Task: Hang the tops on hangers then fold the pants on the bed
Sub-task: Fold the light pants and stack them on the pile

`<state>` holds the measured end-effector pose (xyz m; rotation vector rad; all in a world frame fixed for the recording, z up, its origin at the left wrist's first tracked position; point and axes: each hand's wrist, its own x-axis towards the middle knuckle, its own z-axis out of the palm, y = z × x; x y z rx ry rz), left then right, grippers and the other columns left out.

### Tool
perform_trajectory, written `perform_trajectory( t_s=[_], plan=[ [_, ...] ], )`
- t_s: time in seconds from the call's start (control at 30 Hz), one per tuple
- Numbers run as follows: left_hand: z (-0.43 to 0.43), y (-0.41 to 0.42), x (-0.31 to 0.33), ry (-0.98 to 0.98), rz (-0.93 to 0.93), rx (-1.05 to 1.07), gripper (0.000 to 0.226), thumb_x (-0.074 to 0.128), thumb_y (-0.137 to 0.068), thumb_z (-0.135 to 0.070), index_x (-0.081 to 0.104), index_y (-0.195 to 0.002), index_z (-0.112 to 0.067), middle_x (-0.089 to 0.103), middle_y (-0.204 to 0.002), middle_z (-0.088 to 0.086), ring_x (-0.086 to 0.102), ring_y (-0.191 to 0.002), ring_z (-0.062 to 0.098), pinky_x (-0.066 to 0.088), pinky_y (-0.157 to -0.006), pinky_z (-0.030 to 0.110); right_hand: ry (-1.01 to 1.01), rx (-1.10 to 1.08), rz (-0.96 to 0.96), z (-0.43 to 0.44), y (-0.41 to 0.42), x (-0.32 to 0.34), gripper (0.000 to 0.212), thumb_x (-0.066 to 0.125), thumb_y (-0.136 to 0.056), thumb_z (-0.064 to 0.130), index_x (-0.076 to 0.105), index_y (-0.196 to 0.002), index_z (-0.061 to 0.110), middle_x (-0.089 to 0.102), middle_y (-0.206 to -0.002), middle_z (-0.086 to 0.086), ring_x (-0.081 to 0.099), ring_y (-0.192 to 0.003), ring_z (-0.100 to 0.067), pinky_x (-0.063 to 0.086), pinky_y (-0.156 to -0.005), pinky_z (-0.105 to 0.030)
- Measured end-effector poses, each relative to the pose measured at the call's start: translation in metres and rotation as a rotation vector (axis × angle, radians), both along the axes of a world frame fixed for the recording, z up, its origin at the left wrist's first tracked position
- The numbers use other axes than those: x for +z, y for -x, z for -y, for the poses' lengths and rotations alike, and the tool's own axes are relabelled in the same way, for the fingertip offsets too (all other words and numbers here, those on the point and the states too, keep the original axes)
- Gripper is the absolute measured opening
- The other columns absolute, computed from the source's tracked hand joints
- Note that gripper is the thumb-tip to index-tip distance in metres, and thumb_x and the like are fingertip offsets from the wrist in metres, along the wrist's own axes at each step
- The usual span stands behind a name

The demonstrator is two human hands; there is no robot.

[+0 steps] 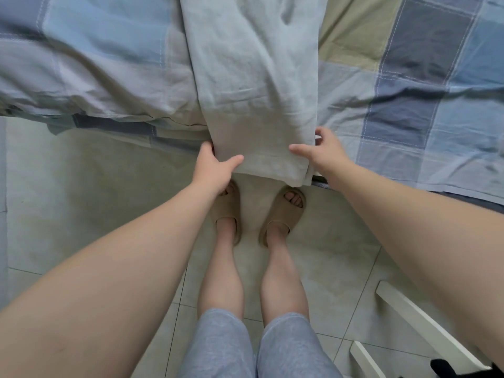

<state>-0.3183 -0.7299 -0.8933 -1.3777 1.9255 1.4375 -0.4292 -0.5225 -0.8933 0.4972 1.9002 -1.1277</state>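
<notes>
1. Tiled floor [81, 200] underfoot. The bed [409, 77], with a blue, grey and tan patchwork cover, fills the top of the view. You stand square to its edge, beige slippers [283, 214] just under the overhang.
2. Pants [253, 91]: pale grey, lying on the bed with the long axis running straight 12 to 6 from you. The leg end hangs off the bed edge at 6, right at your hands. The far end runs out of view at 12, so the waistband is not visible.
3. Left hand [215, 167]: at the 9 o'clock edge of the hem, thumb on top of the cloth, fingers curled round the edge, pinching the pants.
4. Right hand [324, 154]: at the 3 o'clock edge of the hem, fingers spread, thumb stretched over the cloth toward 9. It is touching or just beside the edge, and no closed pinch shows.
5. Key relation: your hands flank the near end, about equally near, and the whole length of the garment lies ahead at 12. Left has hold, right does not.
6. Judgement: this is the pants-folding step, early on. The legs look stacked, with no cross fold yet. No tops or hangers are in view. The next move probably needs your right hand to close on its edge, then both to carry the hem toward 12 along the long axis.
7. Risk: the hem hangs free, so a one-sided lift would likely skew the fold toward 9. Keep both edges level.
8. White frame [425, 323] on the floor at 4 o'clock, well apart from the work.
</notes>
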Motion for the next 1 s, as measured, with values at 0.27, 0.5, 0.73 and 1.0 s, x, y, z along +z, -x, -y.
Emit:
perform_trajectory(
  t_s=[0.27,0.5,0.73,1.0],
  plan=[
    [0.008,-0.005,0.016,-0.226,0.144,-0.067,0.045,0.084,-0.081,-0.026,0.069,-0.120,-0.010,0.072,-0.107,0.000,0.069,-0.097,0.018,0.056,-0.082,0.030,0.100,0.033,0.186,-0.006,0.000,0.015,0.024,0.084,-0.080,0.022,0.073,-0.100,0.014,0.077,-0.105,-0.010,0.075,-0.094,-0.028,0.063,-0.080,-0.043],
    [0.007,-0.024,0.080,-0.279,0.139,-0.116,0.028,0.067,-0.089,-0.016,0.069,-0.117,-0.011,0.072,-0.115,0.004,0.067,-0.108,0.023,0.052,-0.096,0.036,0.026,0.043,0.293,-0.024,-0.028,0.079,0.036,0.084,-0.079,0.028,0.074,-0.108,0.009,0.078,-0.099,-0.008,0.075,-0.084,-0.024,0.056,-0.061,-0.030],
    [0.029,-0.045,0.160,-0.369,0.052,-0.122,0.040,0.080,-0.083,-0.015,0.068,-0.121,-0.018,0.073,-0.107,-0.009,0.068,-0.094,0.004,0.052,-0.071,0.015,0.007,0.030,0.148,-0.022,-0.078,0.165,0.028,0.081,-0.082,0.020,0.073,-0.108,0.015,0.075,-0.100,-0.002,0.071,-0.083,-0.018,0.058,-0.074,-0.036],
    [0.054,-0.085,0.227,-0.331,0.017,-0.172,0.033,0.082,-0.079,-0.010,0.070,-0.108,-0.022,0.070,-0.093,-0.016,0.067,-0.068,-0.010,0.049,-0.054,0.007,-0.085,-0.067,0.012,0.000,-0.163,0.228,0.025,0.083,-0.079,0.021,0.063,-0.094,0.017,0.066,-0.085,0.008,0.061,-0.070,-0.006,0.041,-0.043,-0.012]
  ],
)
